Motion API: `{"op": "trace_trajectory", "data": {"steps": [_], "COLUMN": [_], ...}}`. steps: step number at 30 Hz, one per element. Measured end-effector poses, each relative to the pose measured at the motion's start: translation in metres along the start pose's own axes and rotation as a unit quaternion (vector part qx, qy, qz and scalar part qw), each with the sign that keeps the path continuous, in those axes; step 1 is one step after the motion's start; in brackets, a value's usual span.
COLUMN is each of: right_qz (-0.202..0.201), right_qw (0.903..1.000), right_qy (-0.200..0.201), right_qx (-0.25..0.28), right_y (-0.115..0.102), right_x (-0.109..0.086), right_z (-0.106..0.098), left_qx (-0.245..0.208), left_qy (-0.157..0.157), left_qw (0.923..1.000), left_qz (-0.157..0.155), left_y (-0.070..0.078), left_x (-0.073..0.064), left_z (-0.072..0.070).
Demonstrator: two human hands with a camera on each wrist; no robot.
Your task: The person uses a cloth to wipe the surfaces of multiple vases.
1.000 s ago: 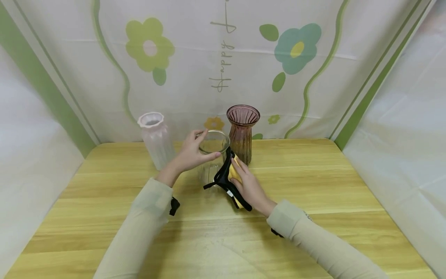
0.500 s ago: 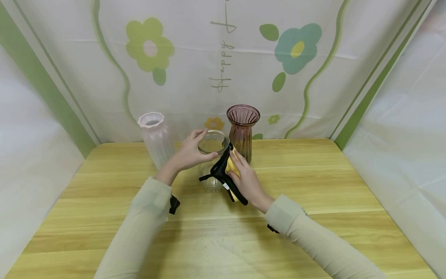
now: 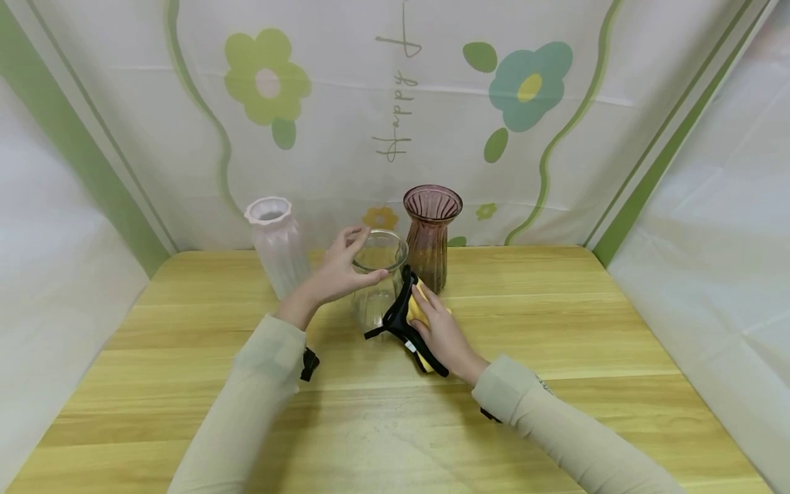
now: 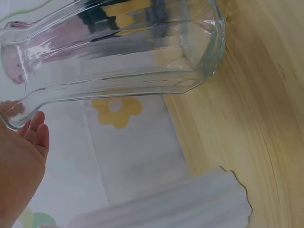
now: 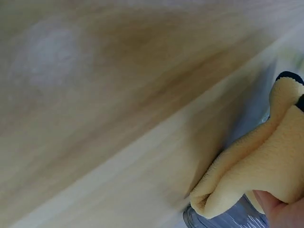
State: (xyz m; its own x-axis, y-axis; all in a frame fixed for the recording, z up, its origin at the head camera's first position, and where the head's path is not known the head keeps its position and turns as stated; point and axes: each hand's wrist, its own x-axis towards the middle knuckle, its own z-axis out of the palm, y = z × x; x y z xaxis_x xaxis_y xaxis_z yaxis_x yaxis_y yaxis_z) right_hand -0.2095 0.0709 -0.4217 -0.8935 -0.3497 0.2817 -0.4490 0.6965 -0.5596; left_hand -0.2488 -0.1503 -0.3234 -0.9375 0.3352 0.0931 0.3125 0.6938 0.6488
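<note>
White fabric curtain (image 3: 352, 165), printed with flowers and winding green lines, hangs beyond the fingers of both hands. Below them spreads the pale wooden bench (image 3: 382, 439). Beige sleeves (image 3: 231, 412) run from the near edge of the view up to both wrists. Three vases stand upright on the bench: a plum ribbed vase (image 3: 432, 250) just beyond the right fingers, a pale pink-white vase (image 3: 280, 257) to the left of the left fingers, and a clear glass vase (image 3: 372, 309) between the two hands.

The left hand (image 3: 336, 278) holds the clear glass vase at its rim, thumb on the near side and fingers curved round the far side. The right hand (image 3: 446, 338) has thumb and fingers clamped on a yellow cloth (image 3: 420, 312) with black trim (image 3: 398, 320), at the vase's right side; whether cloth meets glass is hard to tell.

Half a second ago the right hand and cloth sat higher and further left, more across the glass; now they are lower and nearer the person. The left fingers and all three vases have kept their places.
</note>
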Motion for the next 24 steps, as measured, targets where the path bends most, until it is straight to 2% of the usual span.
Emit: {"op": "trace_trajectory", "data": {"steps": [6,14,18,24], "right_qz": [-0.031,-0.068,-0.068,-0.060], "right_qw": [0.9992,0.9943,0.9940,0.9958], "right_qy": [0.025,0.081,0.084,0.067], "right_qx": [0.008,0.014,0.017,0.016], "right_y": [-0.004,-0.020,-0.025,-0.018], "right_x": [0.005,0.016,0.017,0.014], "right_z": [-0.003,-0.011,-0.011,-0.006], "left_qx": [-0.013,0.006,0.009,0.016], "left_qy": [0.013,0.023,0.014,0.008], "left_qw": [0.9998,0.9997,0.9998,0.9997], "left_qz": [0.000,0.011,0.012,0.018], "left_y": [0.000,0.001,0.001,-0.001], "left_x": [0.000,-0.002,-0.003,-0.002], "left_z": [0.002,-0.002,-0.004,-0.003]}}
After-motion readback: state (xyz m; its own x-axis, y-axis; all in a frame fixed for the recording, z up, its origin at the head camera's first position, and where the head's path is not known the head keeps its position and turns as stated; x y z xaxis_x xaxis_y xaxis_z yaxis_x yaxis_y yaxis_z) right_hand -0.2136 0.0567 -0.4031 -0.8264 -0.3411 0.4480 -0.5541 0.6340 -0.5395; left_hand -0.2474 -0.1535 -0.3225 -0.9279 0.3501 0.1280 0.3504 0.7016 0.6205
